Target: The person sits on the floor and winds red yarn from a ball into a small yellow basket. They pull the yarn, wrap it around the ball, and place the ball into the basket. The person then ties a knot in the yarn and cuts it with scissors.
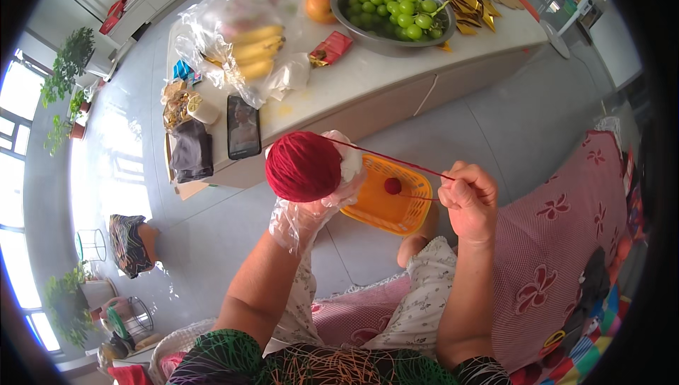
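My left hand (339, 188), in a thin clear plastic glove, holds a large ball of dark red yarn (303, 166); the ball hides most of its fingers. A taut yarn strand (392, 158) runs from the ball to my right hand (469, 194), whose thumb and fingers pinch it. My right hand is bare. Below and between the hands is an orange plastic basket (371, 210) with slotted sides. A small red yarn ball (392, 186) lies inside it, and its strand leads out over the basket's right side towards my right hand.
Ahead stands a light-topped counter (339, 93) bearing a metal bowl of grapes (392, 13), bagged bananas (257, 50), a smartphone (244, 127) and a dark folded cloth (191, 151). A pink patterned cover (551, 236) lies on the right. A small stool (132, 244) stands on the floor at left.
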A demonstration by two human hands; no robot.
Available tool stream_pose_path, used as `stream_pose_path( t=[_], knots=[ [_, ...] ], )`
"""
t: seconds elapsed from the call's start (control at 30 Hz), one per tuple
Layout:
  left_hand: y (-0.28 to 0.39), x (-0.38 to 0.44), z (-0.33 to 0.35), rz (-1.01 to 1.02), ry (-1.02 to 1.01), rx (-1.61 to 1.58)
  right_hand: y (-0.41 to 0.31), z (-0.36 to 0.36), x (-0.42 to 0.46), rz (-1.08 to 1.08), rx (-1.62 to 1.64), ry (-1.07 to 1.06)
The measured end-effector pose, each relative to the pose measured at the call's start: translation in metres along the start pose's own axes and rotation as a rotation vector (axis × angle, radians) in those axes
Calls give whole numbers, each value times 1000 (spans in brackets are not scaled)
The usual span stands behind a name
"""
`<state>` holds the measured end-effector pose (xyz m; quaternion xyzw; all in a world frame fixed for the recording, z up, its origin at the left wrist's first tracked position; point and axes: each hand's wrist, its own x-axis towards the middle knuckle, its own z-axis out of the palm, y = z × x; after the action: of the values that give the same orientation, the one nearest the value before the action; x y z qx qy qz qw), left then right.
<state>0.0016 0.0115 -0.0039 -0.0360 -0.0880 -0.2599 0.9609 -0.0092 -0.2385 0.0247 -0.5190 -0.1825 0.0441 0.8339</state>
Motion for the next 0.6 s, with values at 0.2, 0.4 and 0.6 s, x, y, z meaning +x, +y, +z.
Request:
stream_pose_path(
  t=[0.2, 0.4, 0.6],
  knots=[
    [-4, 6, 22, 292, 326, -60, 0, 0, 0, 97, -359, -82],
    [-3, 20, 8, 512, 549, 481, 1, 16, 1, 245, -612, -318],
    [-7, 24, 5, 271, 794, 1201, -2, 15, -1, 254, -442, -344]
  ],
)
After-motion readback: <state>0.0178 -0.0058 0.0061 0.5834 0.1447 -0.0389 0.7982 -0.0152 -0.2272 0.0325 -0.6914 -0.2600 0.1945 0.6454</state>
